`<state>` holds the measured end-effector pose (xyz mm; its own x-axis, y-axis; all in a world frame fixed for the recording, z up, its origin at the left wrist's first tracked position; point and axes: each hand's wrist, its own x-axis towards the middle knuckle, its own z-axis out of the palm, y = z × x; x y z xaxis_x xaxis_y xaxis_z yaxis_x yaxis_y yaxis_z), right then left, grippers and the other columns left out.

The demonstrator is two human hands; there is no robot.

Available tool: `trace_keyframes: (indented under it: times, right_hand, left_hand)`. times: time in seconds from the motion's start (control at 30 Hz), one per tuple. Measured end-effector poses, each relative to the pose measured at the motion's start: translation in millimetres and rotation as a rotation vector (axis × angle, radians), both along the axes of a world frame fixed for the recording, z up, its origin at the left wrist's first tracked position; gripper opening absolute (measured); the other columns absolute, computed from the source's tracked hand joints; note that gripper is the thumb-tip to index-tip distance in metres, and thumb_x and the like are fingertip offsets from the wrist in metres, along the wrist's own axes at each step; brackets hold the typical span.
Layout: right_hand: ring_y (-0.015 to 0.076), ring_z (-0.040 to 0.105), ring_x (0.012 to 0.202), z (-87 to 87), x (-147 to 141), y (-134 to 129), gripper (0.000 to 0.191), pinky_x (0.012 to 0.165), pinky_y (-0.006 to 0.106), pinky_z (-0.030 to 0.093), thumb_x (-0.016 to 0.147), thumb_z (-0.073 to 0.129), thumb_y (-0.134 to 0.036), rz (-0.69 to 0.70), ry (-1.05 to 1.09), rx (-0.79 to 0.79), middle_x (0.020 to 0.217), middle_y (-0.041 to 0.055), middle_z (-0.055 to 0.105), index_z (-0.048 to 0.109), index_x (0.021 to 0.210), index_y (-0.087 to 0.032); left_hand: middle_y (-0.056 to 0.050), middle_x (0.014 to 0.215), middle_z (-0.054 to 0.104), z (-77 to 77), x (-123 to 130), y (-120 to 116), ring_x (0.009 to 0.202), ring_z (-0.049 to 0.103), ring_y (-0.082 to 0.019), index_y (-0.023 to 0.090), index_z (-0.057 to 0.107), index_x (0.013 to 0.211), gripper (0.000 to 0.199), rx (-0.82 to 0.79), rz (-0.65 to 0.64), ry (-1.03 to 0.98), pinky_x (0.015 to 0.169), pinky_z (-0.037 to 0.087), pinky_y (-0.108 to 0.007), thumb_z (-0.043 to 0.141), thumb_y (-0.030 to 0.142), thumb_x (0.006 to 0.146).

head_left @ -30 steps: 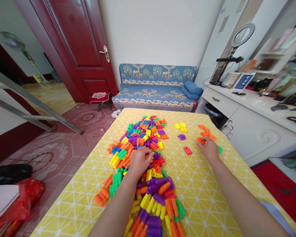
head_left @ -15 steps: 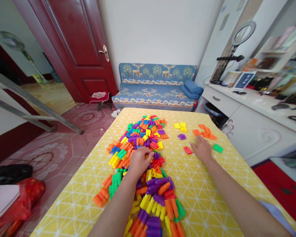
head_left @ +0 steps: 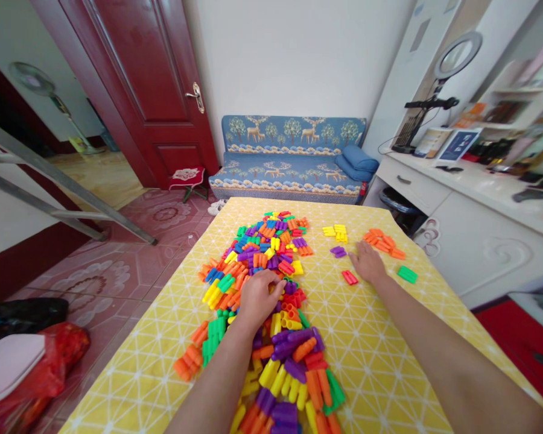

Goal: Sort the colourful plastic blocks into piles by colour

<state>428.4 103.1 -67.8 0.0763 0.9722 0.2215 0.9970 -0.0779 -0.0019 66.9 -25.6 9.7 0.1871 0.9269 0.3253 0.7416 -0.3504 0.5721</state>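
Your left hand (head_left: pixel 259 296) rests on the heap of plastic building blocks (head_left: pixel 290 345), fingers curled and thumb drawn toward them; whether a block is pinched there cannot be told. Your right hand (head_left: pixel 368 264) is palm down near the tablecloth (head_left: pixel 371 352), fingers extended, thumb apart, with nothing visible in its grasp.

Around the right hand, the sorted blocks lie by colour. The orange blocks (head_left: pixel 386 242) form a group just beyond it, to the right. The purple block (head_left: pixel 338 251) and the red block (head_left: pixel 350 277) lie to its left; the green block (head_left: pixel 408 274) lies to its right. The yellow blocks (head_left: pixel 339 232) form a group farther off. The mixed heap (orange, yellow, purple, green, blue and red) runs lengthwise under and around your left hand and forearm.

Beyond the table, a blue deer-patterned sofa (head_left: pixel 280 164) stands against the wall. A folding stool (head_left: pixel 187 175) stands beside the dark red door (head_left: pixel 140 66). At right, a ring light (head_left: pixel 477 45) stands on a white cabinet (head_left: pixel 470 235).
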Motion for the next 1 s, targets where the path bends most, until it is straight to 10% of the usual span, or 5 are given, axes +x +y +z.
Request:
trace_keyframes:
  times: [1.0]
  right_hand:
    - [0.0263, 0.023, 0.142, 5.8, -14, -26, 0.065, 0.112, 0.047, 0.023, 0.096, 0.017, -0.05, -0.086, 0.027, -0.102, 0.155, 0.0091, 0.025, 0.031, 0.147, -0.014]
  left_hand:
    - [-0.004, 0.077, 0.067, -1.2, 0, 0, 0.076, 0.06, -0.017, 0.019, 0.064, 0.071, 0.021, 0.006, 0.003, 0.013, 0.069, 0.043, -0.027, 0.055, 0.03, 0.087]
